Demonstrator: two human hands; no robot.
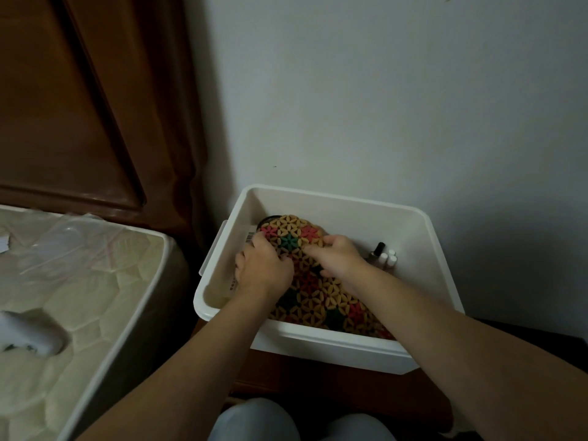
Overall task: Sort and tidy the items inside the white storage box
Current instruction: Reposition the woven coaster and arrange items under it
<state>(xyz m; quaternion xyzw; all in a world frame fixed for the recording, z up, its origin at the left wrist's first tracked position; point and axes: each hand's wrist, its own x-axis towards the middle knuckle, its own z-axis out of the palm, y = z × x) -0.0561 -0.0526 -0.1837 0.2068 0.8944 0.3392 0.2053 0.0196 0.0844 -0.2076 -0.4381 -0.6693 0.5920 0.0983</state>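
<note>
Gripping the mat (321, 297) with your left hand (264, 268) curled on its left edge and your right hand (339, 256) pinching its top, you did best to lift both sides evenly. It lay inside the white box (334, 343), woven in tan flowers with red and green patches, beside small bottles (386, 257).

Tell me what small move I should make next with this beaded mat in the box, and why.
Probably lift the beaded mat out of the white box. Both your left hand and right hand already grip it near its far end, and it covers much of the box, hiding what lies under it beside the small bottles.
</note>
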